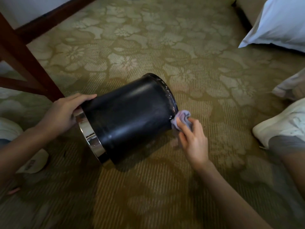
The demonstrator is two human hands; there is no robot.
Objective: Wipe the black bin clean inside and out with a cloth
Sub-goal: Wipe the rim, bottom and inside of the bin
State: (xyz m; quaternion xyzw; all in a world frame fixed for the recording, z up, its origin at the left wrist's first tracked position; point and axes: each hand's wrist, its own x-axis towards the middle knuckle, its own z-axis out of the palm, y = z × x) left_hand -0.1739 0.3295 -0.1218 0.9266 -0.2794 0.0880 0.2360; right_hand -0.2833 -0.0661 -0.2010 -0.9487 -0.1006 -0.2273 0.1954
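On carpet | black bin tipped | left hand grips it | right hand pinches cloth against it

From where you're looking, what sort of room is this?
Probably a hotel bedroom, though I can't be sure: wall-to-wall flower-patterned carpet, a white pillow at the upper right, and a small black bin with a shiny rim.

Grips the chrome band of the tipped black bin with the left hand, mid-left of frame. Presses a bunched lilac cloth against the bin's other end with the right hand. Below, patterned carpet; upper right, white pillow.
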